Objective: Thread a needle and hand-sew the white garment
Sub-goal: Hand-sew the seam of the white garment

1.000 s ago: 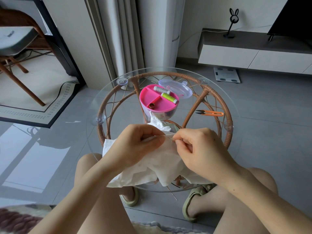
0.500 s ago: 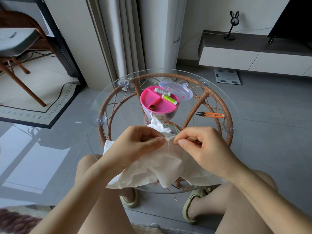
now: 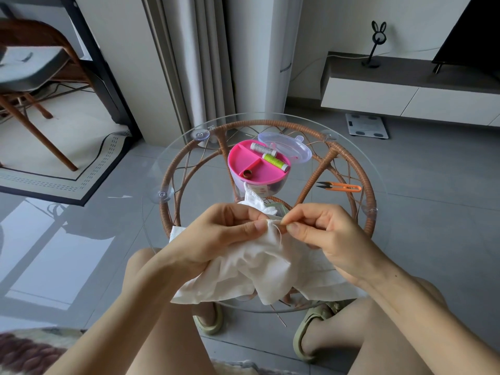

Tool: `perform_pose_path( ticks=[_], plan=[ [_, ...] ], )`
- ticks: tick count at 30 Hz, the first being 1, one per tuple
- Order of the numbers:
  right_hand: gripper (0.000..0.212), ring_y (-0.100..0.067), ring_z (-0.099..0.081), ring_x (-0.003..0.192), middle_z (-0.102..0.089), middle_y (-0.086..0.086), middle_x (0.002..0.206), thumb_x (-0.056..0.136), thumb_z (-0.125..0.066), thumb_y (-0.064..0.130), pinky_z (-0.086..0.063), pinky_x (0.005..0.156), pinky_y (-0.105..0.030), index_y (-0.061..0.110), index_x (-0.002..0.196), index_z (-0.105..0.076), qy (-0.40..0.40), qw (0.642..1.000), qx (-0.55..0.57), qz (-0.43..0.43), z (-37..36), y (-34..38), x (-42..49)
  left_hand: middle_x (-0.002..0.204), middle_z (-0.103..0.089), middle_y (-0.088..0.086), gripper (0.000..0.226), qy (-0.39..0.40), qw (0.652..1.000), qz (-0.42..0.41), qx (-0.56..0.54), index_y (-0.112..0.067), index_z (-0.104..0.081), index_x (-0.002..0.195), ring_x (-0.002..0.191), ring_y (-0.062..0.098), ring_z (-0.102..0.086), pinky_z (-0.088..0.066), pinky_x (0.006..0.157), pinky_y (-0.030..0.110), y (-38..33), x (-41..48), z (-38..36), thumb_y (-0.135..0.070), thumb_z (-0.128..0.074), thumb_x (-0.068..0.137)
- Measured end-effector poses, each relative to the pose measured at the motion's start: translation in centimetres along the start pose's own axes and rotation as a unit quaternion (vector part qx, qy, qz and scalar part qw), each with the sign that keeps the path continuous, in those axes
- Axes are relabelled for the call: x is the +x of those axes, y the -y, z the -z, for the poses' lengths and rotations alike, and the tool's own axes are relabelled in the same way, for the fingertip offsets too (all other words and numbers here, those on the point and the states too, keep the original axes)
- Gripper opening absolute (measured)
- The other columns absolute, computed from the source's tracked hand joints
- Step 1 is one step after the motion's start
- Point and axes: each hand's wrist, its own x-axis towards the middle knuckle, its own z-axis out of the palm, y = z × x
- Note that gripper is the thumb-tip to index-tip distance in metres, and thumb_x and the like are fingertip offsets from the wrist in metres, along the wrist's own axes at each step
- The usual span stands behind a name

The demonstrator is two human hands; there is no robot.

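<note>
- The left hand (image 3: 216, 236) has its fingers curled. Thumb and forefinger are pressed together on a fold of the white garment (image 3: 257, 269), and they hold this fold up a little.
- The right hand (image 3: 324, 234) is also curled. Its thumb and forefinger pinch the needle (image 3: 281, 222) just beside the left fingertips. Only a very short bit of the needle shows, so I cannot tell how it points.
- A short white thread (image 3: 278, 235) hangs down from the pinched fold, between the two hands.
- The garment is crumpled and soft. It lies on the near edge of the round glass worktop (image 3: 167, 169) and partly hangs over this edge, above the person's knees.
- Behind the hands a pink sewing box (image 3: 254, 169) stands open on the worktop. A grey spool (image 3: 263, 149) and a green spool (image 3: 275, 161) lie in one compartment.
- The clear lid (image 3: 289, 147) lies at the back of the box, touching it.
- Orange snips (image 3: 341, 187) lie to the right, well apart from the box.
</note>
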Motion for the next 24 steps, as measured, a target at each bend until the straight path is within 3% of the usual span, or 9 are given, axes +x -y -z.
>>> perform_pose_path(
  ticks=[4, 7, 9, 13, 16, 18, 20, 24],
  plan=[
    [0.020, 0.005, -0.057, 0.066, -0.065, 0.011, 0.065, 0.090, -0.054, -0.001, -0.043, 0.063, -0.008, 0.013, 0.082, -0.065, 0.024, 0.999, -0.037, 0.025, -0.4, -0.2, -0.1, 0.071, -0.069, 0.007, 0.011, -0.011, 1.000, -0.006, 0.026, -0.009, -0.072, 0.077, 0.061, 0.013, -0.064, -0.051, 0.057, 0.018, 0.0, 0.2, -0.2, -0.015, -0.064, 0.077],
    [0.004, -0.004, -0.054, 0.058, -0.061, 0.004, 0.062, 0.092, -0.054, 0.010, -0.043, 0.056, -0.015, 0.009, 0.090, -0.057, 0.033, 0.997, -0.058, 0.024, -0.1, -0.5, -0.3, 0.069, -0.069, 0.007, 0.008, -0.034, 0.999, -0.015, 0.016, -0.012, -0.072, 0.071, 0.059, 0.013, -0.063, -0.052, 0.056, 0.019, 0.0, 0.2, -0.1, -0.016, -0.066, 0.075],
    [0.005, -0.010, -0.056, 0.057, -0.061, 0.001, 0.062, 0.093, -0.054, 0.009, -0.046, 0.056, -0.021, 0.009, 0.088, -0.056, 0.011, 0.995, -0.096, 0.032, 0.5, -1.0, -0.3, 0.066, -0.067, 0.007, 0.007, -0.046, 0.999, -0.014, 0.005, -0.012, -0.071, 0.070, 0.057, 0.013, -0.062, -0.051, 0.054, 0.019, 0.2, 0.1, 0.0, -0.016, -0.072, 0.075],
    [0.012, -0.004, -0.057, 0.056, -0.063, 0.004, 0.061, 0.093, -0.055, 0.005, -0.046, 0.055, -0.017, 0.009, 0.082, -0.060, -0.015, 0.991, -0.122, 0.048, 0.0, -1.1, -0.2, 0.068, -0.068, 0.006, 0.010, -0.061, 0.998, -0.015, 0.025, -0.008, -0.069, 0.074, 0.058, 0.012, -0.063, -0.052, 0.055, 0.019, 0.6, 0.3, -0.7, -0.017, -0.075, 0.075],
    [0.011, -0.003, -0.059, 0.058, -0.065, 0.006, 0.063, 0.094, -0.056, 0.012, -0.047, 0.055, -0.016, 0.009, 0.085, -0.061, -0.032, 0.988, -0.133, 0.070, -0.7, -1.2, 0.0, 0.074, -0.071, 0.008, 0.011, -0.081, 0.995, -0.025, 0.045, -0.006, -0.070, 0.080, 0.067, 0.015, -0.065, -0.053, 0.063, 0.022, 0.7, 0.6, -1.2, -0.016, -0.067, 0.076],
    [0.014, -0.006, -0.063, 0.068, -0.067, 0.010, 0.072, 0.094, -0.056, 0.028, -0.052, 0.060, -0.025, 0.016, 0.088, -0.063, -0.080, 0.958, -0.241, 0.133, -0.4, -1.5, -0.1, 0.074, -0.071, 0.008, 0.008, -0.093, 0.993, -0.030, 0.059, -0.009, -0.071, 0.077, 0.067, 0.015, -0.065, -0.053, 0.064, 0.023, 0.7, 0.7, -1.3, -0.011, -0.066, 0.083],
    [0.022, -0.007, -0.064, 0.082, -0.067, 0.013, 0.087, 0.091, -0.052, 0.036, -0.053, 0.068, -0.032, 0.020, 0.093, -0.067, -0.136, 0.899, -0.357, 0.212, -0.2, -1.3, -0.4, 0.074, -0.071, 0.008, 0.009, -0.099, 0.993, -0.032, 0.062, -0.010, -0.071, 0.074, 0.067, 0.016, -0.064, -0.052, 0.064, 0.024, 0.8, 0.6, -1.3, -0.012, -0.071, 0.083],
    [0.021, -0.016, -0.062, 0.095, -0.066, 0.003, 0.106, 0.090, -0.058, 0.032, -0.050, 0.074, -0.038, 0.018, 0.089, -0.073, -0.144, 0.852, -0.404, 0.300, -0.6, -1.1, -0.2, 0.080, -0.072, 0.012, 0.024, -0.089, 0.991, -0.043, 0.086, -0.008, -0.072, 0.079, 0.075, 0.022, -0.065, -0.052, 0.071, 0.031, 0.6, 0.5, -1.6, -0.032, -0.072, 0.073]
  ],
)
